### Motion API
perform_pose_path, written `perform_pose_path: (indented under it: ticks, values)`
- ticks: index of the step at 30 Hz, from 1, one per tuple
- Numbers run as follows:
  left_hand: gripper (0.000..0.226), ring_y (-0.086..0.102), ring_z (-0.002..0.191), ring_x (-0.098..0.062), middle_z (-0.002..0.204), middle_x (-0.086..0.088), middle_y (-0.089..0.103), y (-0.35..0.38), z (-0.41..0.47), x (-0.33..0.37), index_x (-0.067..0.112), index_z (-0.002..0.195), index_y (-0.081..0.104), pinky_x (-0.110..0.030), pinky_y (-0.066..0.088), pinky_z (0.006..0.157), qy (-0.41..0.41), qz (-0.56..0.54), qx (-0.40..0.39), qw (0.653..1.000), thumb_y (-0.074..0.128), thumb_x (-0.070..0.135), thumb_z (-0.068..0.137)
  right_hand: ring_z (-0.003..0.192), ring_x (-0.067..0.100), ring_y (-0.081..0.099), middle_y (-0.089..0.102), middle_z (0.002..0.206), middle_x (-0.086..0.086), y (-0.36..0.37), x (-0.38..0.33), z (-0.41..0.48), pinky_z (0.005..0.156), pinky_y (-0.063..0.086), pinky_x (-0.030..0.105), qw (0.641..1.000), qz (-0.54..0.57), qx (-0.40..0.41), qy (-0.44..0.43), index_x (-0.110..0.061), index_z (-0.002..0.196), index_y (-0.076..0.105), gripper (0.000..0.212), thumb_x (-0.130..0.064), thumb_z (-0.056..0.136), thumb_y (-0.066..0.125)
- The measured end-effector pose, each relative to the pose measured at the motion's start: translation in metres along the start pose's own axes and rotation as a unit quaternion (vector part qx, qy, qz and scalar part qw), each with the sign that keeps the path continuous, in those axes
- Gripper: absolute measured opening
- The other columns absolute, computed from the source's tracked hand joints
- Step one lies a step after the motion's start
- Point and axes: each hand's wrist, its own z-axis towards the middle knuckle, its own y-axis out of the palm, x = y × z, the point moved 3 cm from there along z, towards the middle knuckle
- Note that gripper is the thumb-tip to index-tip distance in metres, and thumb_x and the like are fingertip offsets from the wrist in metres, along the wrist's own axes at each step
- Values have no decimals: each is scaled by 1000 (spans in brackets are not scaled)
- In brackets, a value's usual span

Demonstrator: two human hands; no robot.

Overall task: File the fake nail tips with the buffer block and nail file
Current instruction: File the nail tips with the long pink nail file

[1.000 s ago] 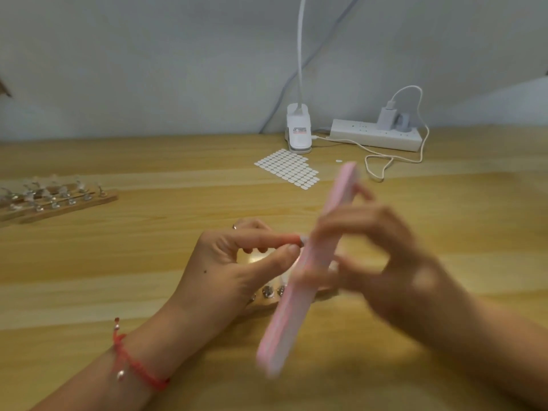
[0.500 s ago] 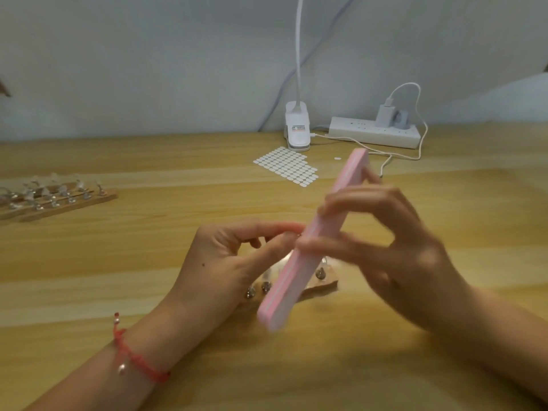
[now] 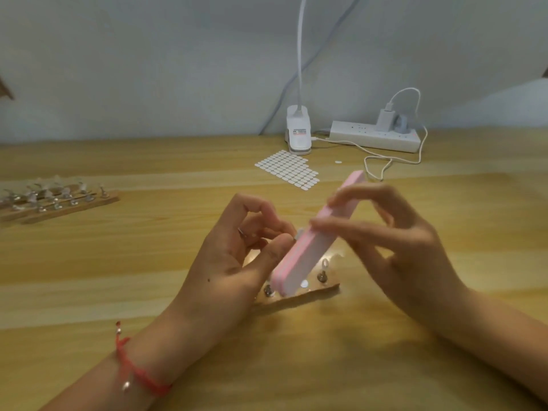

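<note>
My right hand (image 3: 394,241) holds a long pink buffer block (image 3: 314,238) tilted, its upper end toward the far right and its lower end over a small wooden strip (image 3: 308,295). That strip lies on the table under both hands and carries metal pegs with clear nail tips (image 3: 324,264). My left hand (image 3: 237,262) pinches a small clear nail tip (image 3: 299,232) between thumb and forefinger, and the tip touches the block's left side. A red cord bracelet is on the left wrist.
More wooden strips with nail tips (image 3: 56,200) lie at the far left. A sheet of white adhesive dots (image 3: 289,169), a clip lamp base (image 3: 299,134), and a white power strip (image 3: 375,139) with a charger and looped cable sit at the back of the wooden table (image 3: 118,262).
The buffer block has slid up and toward the far right along the pinched nail tip, so its lower end is now higher. My left hand has stayed in place.
</note>
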Motion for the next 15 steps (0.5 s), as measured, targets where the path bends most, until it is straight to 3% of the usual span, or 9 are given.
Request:
perform_pose_path:
  ticks: [3,5,8,10,12,14,15]
  values:
    - [19,62,82,-19,87,0,66,0,-2,1,28,89,48,-46,48,75,19,17,4,1000,64,25,80,114,28,58,54,117,7,9,-15,-10,107,41,46,998,11,-24,-57,-21,115,68,47,15,85,61]
    - [18,63,86,-16,88,1,65,0,-2,3,29,90,46,-44,48,78,54,70,5,996,61,23,82,118,24,56,55,119,6,13,-26,-16,112,35,53,992,10,-60,-113,-23,115,71,44,10,90,59]
    - [20,64,90,-18,94,5,64,1,-4,7,31,94,44,-47,52,73,96,151,4,984,60,22,85,109,33,59,56,112,13,-1,-2,-3,98,45,57,999,-13,-16,-26,-16,117,64,39,12,90,58]
    - [20,63,89,-17,94,7,64,2,-6,7,33,94,43,-41,52,74,105,163,6,981,59,24,86,106,37,60,56,110,16,-5,0,0,93,47,55,1000,-7,-10,0,-13,117,63,37,11,89,58]
    - [19,61,86,-18,92,8,65,2,-6,7,34,92,42,-34,49,71,102,163,13,981,58,26,86,113,31,58,57,114,11,6,-20,-12,104,42,57,995,-2,-55,-80,-19,115,70,32,0,92,61]
    - [18,61,88,-21,92,9,66,1,-6,6,32,92,42,-39,50,69,90,159,15,983,58,28,85,119,24,56,57,117,6,11,-32,-17,111,34,58,985,-9,-88,-145,-23,116,73,33,-2,90,68]
    - [18,62,89,-21,93,9,66,1,-6,6,31,93,42,-40,50,70,94,163,13,982,57,27,85,117,25,56,57,117,7,7,-25,-13,110,35,59,987,-19,-79,-135,-22,115,72,34,1,90,67]
